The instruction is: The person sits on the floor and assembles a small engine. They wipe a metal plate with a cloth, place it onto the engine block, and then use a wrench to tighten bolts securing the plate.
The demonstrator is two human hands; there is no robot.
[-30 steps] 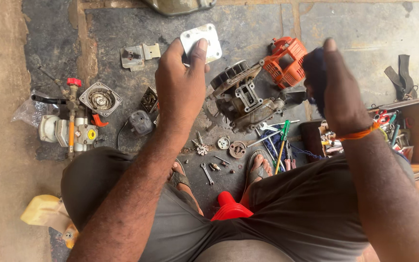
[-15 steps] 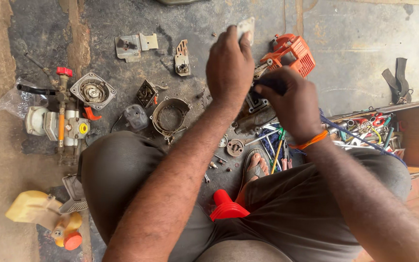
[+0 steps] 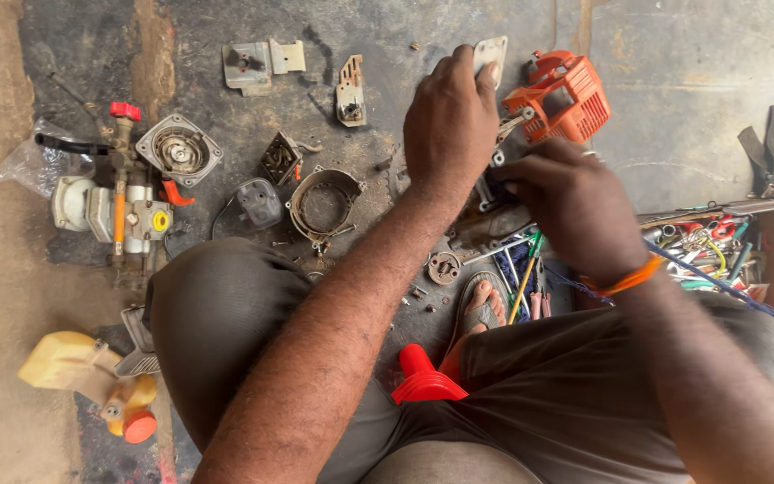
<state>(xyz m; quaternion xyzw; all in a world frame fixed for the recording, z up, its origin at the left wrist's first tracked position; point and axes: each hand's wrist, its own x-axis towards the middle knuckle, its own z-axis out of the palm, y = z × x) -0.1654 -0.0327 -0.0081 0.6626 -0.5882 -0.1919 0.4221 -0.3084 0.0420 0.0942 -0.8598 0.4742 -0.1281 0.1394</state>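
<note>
Head view, looking straight down, shows us a person sitting on a stained concrete floor (image 3: 674,108) with engine parts spread around. The left hand (image 3: 450,125) is raised over the parts, its fingers curled and pinched on a small pale metal plate (image 3: 491,52), which sticks up above the fingertips beside the orange plastic housing (image 3: 562,94). The right hand (image 3: 575,202) sits just below and to the right of the left one, fingers bent down and closed around a dark engine part (image 3: 493,184); we cannot tell how firmly it grips, since the palm hides most of that piece. An orange band (image 3: 627,280) circles the right wrist.

Near the hands we see a round metal ring housing (image 3: 322,202), a small black cap (image 3: 259,203), a square finned piece (image 3: 280,159) and a small bracket (image 3: 349,91). Farther left lie a round starter cover (image 3: 178,149) and a pump assembly (image 3: 118,202) with a red knob. Two flat grey plates (image 3: 262,63) lie at the top. A box of mixed tools (image 3: 718,251) stands on the right, screwdrivers (image 3: 526,278) lie by a sandalled foot (image 3: 484,305), and a red funnel (image 3: 423,381) rests between the legs. A yellow tank (image 3: 82,372) lies at lower left.
</note>
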